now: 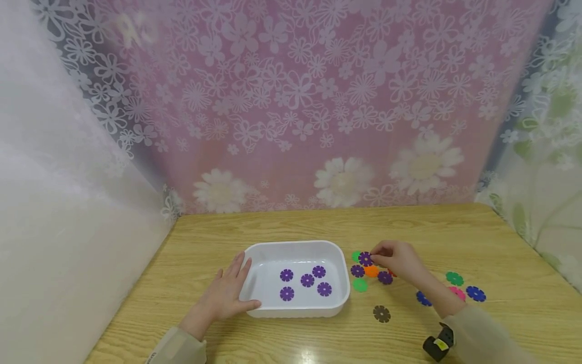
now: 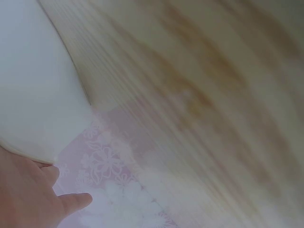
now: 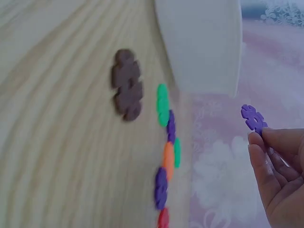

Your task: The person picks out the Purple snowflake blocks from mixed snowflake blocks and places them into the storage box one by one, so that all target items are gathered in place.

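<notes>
My right hand (image 1: 400,260) pinches a purple snowflake disc (image 3: 253,118) by its edge between thumb and fingers, above the loose discs right of the tray. My left hand (image 1: 227,293) rests on the left end of the white tray (image 1: 295,311), fingers spread and straight; in the left wrist view part of the left hand (image 2: 28,194) shows against the tray's side. Several purple discs (image 1: 307,280) lie flat inside the tray. Under the right hand are more purple discs (image 1: 385,277), an orange disc (image 1: 371,271), green discs (image 1: 360,285) and a partly hidden red disc (image 3: 164,218).
A brown disc (image 1: 382,314) lies nearer the front. Farther right are blue discs (image 1: 476,293), a pink disc (image 1: 457,293) and a dark green disc (image 1: 454,278). A black device (image 1: 439,344) is by the right sleeve. Flowered curtains (image 1: 291,101) stand behind the wooden table (image 1: 254,341).
</notes>
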Demonstrator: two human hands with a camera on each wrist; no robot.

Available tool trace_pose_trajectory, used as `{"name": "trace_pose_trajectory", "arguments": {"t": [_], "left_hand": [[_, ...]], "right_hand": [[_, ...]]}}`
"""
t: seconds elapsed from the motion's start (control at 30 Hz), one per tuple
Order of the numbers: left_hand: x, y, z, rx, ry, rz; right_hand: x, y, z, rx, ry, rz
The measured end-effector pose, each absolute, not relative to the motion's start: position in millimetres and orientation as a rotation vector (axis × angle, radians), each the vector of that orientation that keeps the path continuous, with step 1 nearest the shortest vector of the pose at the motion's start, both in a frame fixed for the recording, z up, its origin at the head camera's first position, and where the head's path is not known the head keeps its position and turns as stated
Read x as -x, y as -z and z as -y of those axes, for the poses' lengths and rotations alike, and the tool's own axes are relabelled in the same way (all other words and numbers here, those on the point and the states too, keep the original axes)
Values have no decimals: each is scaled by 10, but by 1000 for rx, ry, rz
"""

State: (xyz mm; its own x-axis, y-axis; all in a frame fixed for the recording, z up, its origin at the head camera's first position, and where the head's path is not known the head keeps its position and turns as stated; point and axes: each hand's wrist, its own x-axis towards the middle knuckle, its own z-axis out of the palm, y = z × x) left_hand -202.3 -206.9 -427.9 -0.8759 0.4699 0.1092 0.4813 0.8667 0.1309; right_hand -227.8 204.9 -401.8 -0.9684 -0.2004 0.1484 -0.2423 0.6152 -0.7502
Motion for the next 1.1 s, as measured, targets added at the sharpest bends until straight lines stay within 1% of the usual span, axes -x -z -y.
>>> {"name": "trace_pose_trajectory", "arguments": {"t": [0.27, 0.63, 1.1], "left_hand": [[2035, 4273, 2073, 758, 240, 2948], [2023, 4236, 2056, 758, 233, 2969], [2013, 4263, 2057, 752, 228, 2963]], "right_hand": [[2411, 3987, -1752, -399, -1455, 2715], [2565, 4079, -1305, -458, -1552, 2675], [2707, 4171, -860, -481, -1585, 2660]]}}
